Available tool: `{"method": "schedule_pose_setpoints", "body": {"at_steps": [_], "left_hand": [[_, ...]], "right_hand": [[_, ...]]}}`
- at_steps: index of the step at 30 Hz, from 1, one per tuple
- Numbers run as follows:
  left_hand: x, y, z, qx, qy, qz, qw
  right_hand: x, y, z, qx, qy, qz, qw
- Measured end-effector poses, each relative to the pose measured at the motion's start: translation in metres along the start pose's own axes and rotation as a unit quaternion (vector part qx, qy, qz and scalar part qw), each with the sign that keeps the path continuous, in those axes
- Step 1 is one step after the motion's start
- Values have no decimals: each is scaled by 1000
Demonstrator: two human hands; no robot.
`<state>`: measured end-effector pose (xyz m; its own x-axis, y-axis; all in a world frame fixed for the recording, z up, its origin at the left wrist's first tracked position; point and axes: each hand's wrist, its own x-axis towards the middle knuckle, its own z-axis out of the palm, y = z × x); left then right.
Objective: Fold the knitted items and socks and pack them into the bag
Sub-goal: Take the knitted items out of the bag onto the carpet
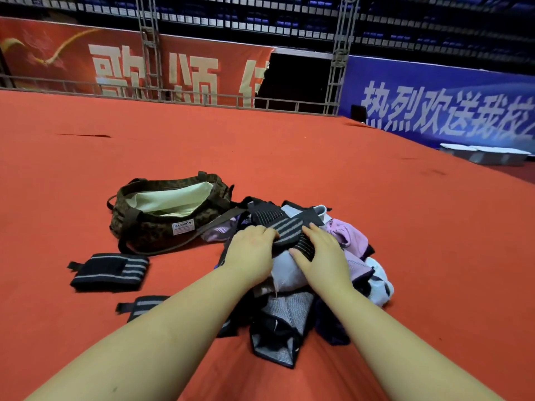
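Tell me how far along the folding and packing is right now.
Early. Done: one striped black band lies folded on the red mat, another beside it. In hand: the left hand and right hand work a striped black knit atop the pile. Left: the pile, and packing; the open bag shows mostly pale lining.

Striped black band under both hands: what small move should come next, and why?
Probably fold the striped black band over on itself. Both the left hand and right hand hold it atop the pile, one folded band already lies aside, and the bag waits open.
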<state>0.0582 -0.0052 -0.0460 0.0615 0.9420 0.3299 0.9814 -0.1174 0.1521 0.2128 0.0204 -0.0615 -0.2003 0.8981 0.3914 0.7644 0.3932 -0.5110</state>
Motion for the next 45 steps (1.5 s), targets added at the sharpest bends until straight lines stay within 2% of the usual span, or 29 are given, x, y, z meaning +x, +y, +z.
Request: {"method": "schedule_pose_setpoints", "body": {"at_steps": [3, 6, 11, 16, 18, 21, 24, 28, 31, 35, 36, 40, 42, 43, 45], "left_hand": [[9, 8, 0, -23, 15, 39, 999], [24, 18, -2, -56, -3, 38, 998], [48, 26, 3, -80, -20, 38, 996], [57, 26, 16, -210, 3, -61, 976], [58, 23, 19, -262, 16, -87, 961], [55, 19, 20, -319, 23, -101, 942], [49, 15, 19, -369, 28, -111, 922], [46, 8, 20, -409, 49, -131, 902], [44, 8, 17, -430, 92, -147, 886], [50, -8, 1, -501, 209, -239, 805], [50, -13, -4, -509, 213, -237, 799], [34, -17, -10, -543, 174, -210, 794], [27, -16, -8, -547, 153, -199, 799], [25, -16, -6, -543, 146, -197, 803], [21, -16, -6, -534, 143, -192, 811]], "right_hand": [[-2, 5, 2, 55, -6, 34, 998], [-7, 8, 6, 83, -5, 30, 996], [-10, 15, 12, 58, -28, -4, 998], [-5, 19, 16, 47, -34, -17, 998], [1, 14, 17, 76, 24, 9, 997], [17, 6, 14, 112, 139, 116, 977], [30, 7, 15, 112, 131, 197, 965], [34, 12, 19, 149, 158, 208, 954], [33, 14, 18, 135, 159, 197, 958], [29, 19, 14, 121, 174, 204, 956], [29, 19, 13, 106, 176, 199, 958], [28, 2, 9, 71, 205, 165, 962], [31, -14, 6, 67, 223, 98, 968], [34, -21, 3, 54, 210, 51, 975], [45, -33, -4, -3, 135, -19, 991]]}}
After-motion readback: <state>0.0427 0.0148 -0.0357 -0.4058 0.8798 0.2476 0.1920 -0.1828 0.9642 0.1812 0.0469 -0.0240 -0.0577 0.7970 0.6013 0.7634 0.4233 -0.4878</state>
